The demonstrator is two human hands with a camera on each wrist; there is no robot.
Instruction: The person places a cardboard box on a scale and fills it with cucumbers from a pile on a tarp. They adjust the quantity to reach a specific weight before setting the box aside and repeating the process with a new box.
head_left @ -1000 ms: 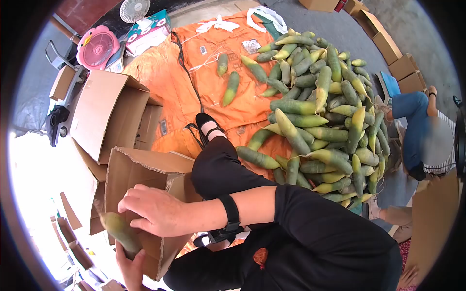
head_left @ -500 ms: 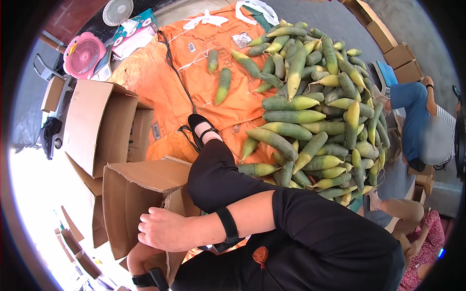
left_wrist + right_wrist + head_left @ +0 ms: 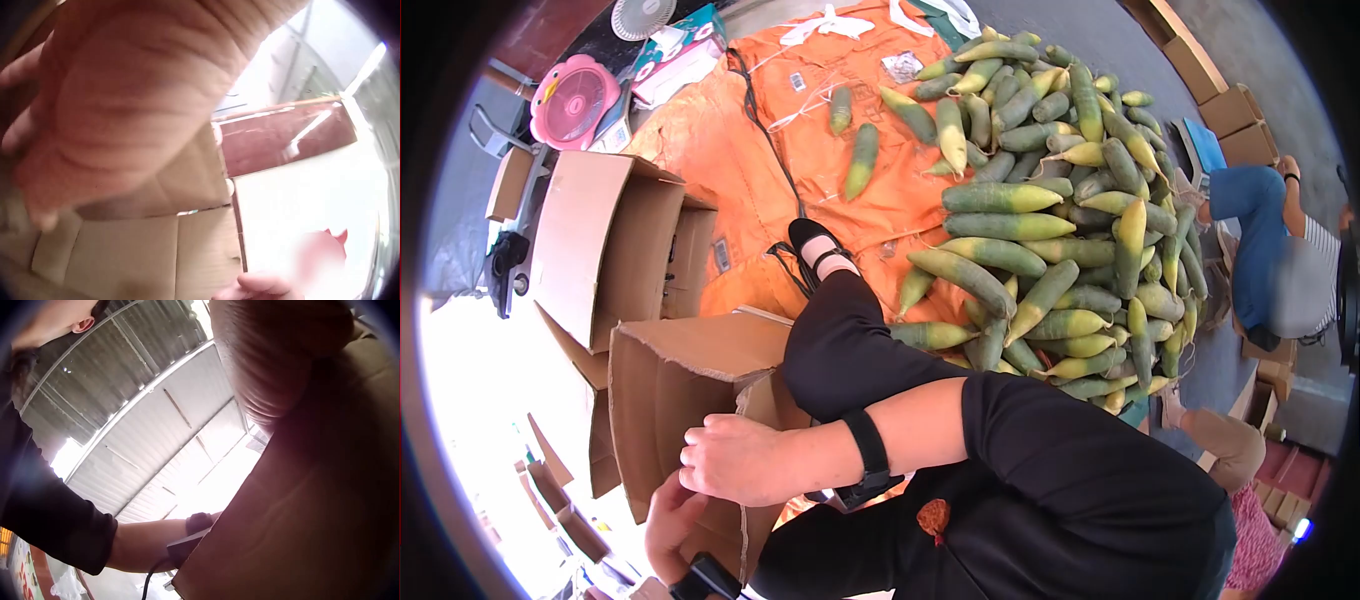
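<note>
My left hand (image 3: 668, 525) is at the near side of an open cardboard box (image 3: 690, 345), with its fingertips close under my right hand (image 3: 735, 460). In the left wrist view the left palm (image 3: 125, 106) faces the box's inner panel (image 3: 137, 256), its fingers spread and nothing seen between them. My right hand is over the box opening, back upward, loosely bent, its fingers partly hidden. The right wrist view shows its palm side (image 3: 269, 369) beside a cardboard flap (image 3: 294, 512). A big pile of green radishes (image 3: 1000, 225) lies beyond my leg.
An orange tarp (image 3: 750, 215) spreads under the pile, with two radishes lying apart. More open boxes (image 3: 605, 250) stand left. A pink fan (image 3: 575, 100) and a white fan (image 3: 642, 15) are at the back left. Another person (image 3: 1250, 240) sits at right beyond the pile.
A second ago my left hand held a green radish at the box; it then reached down inside. Now it has come up beside the right hand, and that radish is out of view.
</note>
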